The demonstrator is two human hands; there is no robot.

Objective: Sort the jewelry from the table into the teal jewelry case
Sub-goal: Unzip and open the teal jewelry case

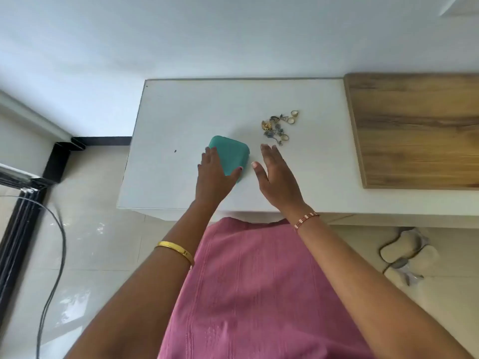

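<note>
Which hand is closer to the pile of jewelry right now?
The right hand. Its open fingers stop just short of the jewelry pile, not touching. The left hand is farther off to the left, resting on the closed teal case.

Left hand (216, 174) flat, palm down; right hand (275, 174) open, fingers extended.

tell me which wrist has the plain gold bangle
The left wrist: its gold bangle is a smooth solid band. The right wrist wears a beaded bracelet of pink and white segments instead.
</note>
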